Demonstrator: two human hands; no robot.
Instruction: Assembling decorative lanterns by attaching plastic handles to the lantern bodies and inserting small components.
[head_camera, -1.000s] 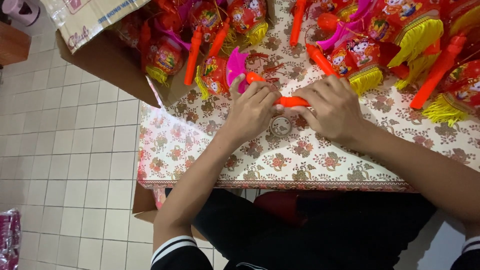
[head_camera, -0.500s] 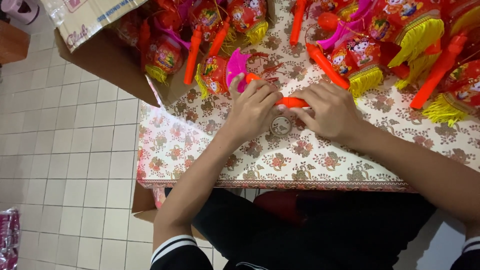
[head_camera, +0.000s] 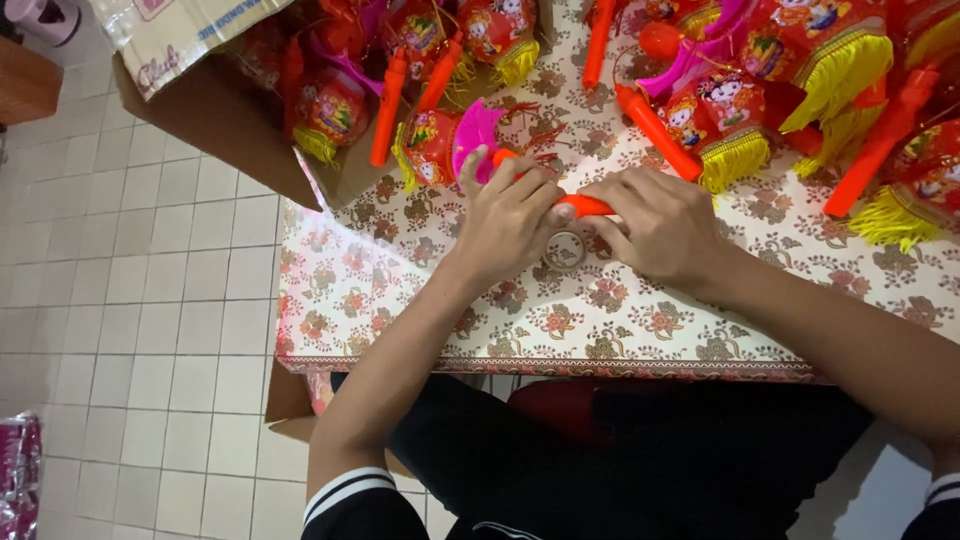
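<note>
**Both hands pinch an orange stick above the tape roll**

The left hand (head_camera: 510, 215) and right hand (head_camera: 655, 225) meet on the flowered tablecloth (head_camera: 620, 320), fingers closed around one orange stick (head_camera: 585, 206) that spans between them. A small tape roll (head_camera: 566, 250) lies just below the stick, touching the right hand's fingertips. Beyond it, red lanterns (head_camera: 720, 125) with yellow fringe crowd the cloth.
</note>
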